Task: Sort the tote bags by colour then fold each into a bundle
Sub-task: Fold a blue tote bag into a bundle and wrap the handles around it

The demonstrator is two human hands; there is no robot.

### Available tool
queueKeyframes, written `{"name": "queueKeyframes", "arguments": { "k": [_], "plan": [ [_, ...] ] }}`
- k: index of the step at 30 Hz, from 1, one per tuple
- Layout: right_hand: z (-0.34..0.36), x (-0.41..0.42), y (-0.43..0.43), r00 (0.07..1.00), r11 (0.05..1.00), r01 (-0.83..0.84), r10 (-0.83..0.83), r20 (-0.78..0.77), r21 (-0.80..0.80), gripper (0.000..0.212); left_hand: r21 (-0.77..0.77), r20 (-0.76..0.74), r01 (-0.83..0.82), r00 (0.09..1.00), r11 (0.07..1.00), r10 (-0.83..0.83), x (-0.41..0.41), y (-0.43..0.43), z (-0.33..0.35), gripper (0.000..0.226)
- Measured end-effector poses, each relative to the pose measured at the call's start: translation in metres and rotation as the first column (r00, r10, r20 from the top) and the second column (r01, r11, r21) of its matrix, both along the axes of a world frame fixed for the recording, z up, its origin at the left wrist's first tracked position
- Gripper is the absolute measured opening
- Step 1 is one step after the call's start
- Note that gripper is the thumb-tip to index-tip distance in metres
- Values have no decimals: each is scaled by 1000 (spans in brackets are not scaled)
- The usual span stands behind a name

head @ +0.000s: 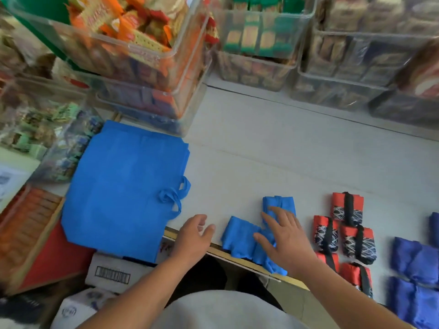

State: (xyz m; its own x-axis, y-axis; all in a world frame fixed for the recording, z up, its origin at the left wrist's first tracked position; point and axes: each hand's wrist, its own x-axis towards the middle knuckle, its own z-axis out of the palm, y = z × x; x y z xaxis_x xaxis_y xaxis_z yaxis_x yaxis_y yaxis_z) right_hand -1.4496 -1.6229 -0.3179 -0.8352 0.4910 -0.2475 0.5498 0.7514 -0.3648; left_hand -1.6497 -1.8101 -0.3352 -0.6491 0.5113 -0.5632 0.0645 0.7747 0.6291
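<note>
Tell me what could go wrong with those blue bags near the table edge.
The nearer folded bright-blue fabric bundle overlaps the front edge of the white table; a nudge from the right hand resting on it might tip it off. The flat bright-blue fabric tote bag also overhangs that edge and could slide down. The bundle looks rumpled, so it may unfold.

Grey tabletop (285,150) before us, flat blue tote (123,193) at left overhanging its front edge, two blue bundles (240,238) near front, red bundles (346,207) to their right, dark blue bundles (415,260) rightmost, clear bins (256,72) behind
</note>
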Motion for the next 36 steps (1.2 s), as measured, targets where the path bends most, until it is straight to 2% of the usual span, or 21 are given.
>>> {"name": "queueKeyframes", "arguments": {
  "k": [2,4,6,9,10,13,16,20,25,29,32,34,36],
  "plan": [
    [7,-26,-11,997,997,21,-27,-68,-79,71,-20,-60,-45,997,999,43,-17,-25,3,41],
    [11,-53,-25,996,985,0,-15,-87,-172,84,-47,-168,-85,983,995,76,-38,-52,6,38],
    [15,-80,-40,998,974,-35,24,-51,-225,88,-78,-306,-84,950,993,57,-57,-78,4,42],
    [15,-117,-63,998,961,-21,36,48,-277,62,-169,-351,-36,936,985,-27,-75,-102,-2,77],
    [13,-127,-70,997,948,-1,27,77,-317,58,-192,-359,-15,932,981,-56,-78,-104,-5,82],
    [10,-153,-86,988,901,82,-16,156,-426,54,-258,-418,38,897,966,-147,-85,-101,-17,71],
    [13,-166,-97,977,840,181,-93,194,-511,51,-253,-424,31,895,967,-140,-90,-103,-23,56],
    [18,-173,-102,960,757,269,-163,227,-595,38,-266,-485,79,850,961,-205,-95,-107,-25,35],
    [28,-166,-103,961,748,270,-173,214,-606,44,-272,-483,133,838,953,-254,-93,-98,-23,16],
    [48,-154,-100,963,728,267,-181,198,-632,27,-109,-442,-17,897,994,-33,-96,-93,-16,23],
    [65,-143,-95,954,670,295,-245,172,-681,21,23,-361,-183,915,983,179,-98,-71,12,21],
    [79,-139,-92,947,608,295,-289,140,-738,28,110,-317,-257,907,960,279,-97,-49,41,19],
    [94,-137,-87,932,503,273,-348,97,-820,41,168,-252,-307,905,937,342,-93,-22,73,20]
  ]
}}
